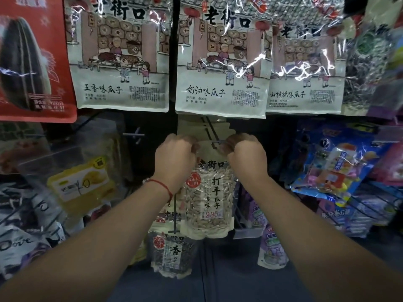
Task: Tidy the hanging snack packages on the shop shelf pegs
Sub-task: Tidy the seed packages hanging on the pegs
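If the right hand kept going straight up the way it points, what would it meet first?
Probably the bottom edge of the cream-flavour seed bag hanging above, though depth is unclear. The right hand now grips the top of the clear seed packet by the peg.

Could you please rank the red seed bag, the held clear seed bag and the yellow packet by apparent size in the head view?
1. Red seed bag, though cropped and nearer the camera.
2. Held clear seed bag.
3. Yellow packet, partly hidden, so unsure.

- A dark shop shelf (pixel 150 127) carried metal pegs (pixel 214 141).
- Three white seed bags (pixel 122 62) hung along its upper row.
- A clear seed packet (pixel 207 199) hung from the middle peg.
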The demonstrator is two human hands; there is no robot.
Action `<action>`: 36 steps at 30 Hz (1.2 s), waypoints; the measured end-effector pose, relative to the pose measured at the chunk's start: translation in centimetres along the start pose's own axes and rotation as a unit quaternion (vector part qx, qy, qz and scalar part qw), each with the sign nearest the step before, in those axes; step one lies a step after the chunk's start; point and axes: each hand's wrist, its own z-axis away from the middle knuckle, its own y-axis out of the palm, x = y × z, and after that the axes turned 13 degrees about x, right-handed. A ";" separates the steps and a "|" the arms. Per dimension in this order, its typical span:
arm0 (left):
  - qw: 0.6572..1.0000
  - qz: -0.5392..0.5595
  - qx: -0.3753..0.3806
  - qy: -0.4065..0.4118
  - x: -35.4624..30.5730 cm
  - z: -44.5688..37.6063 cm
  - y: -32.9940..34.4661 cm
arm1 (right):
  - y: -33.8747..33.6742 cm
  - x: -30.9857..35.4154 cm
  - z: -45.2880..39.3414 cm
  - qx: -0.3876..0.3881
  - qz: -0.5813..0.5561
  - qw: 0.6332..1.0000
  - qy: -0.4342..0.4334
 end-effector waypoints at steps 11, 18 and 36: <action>0.983 -0.152 0.037 0.097 1.1 5.3 2.9 | 4.4 0.2 6.0 0.067 0.094 0.991 -0.071; 0.964 -0.184 0.146 0.123 3.4 14.1 6.4 | 7.7 1.1 12.2 0.166 0.078 0.978 -0.098; 0.919 -0.164 0.350 -0.081 15.5 29.7 -0.9 | 9.8 9.1 20.9 0.366 -0.036 0.922 -0.121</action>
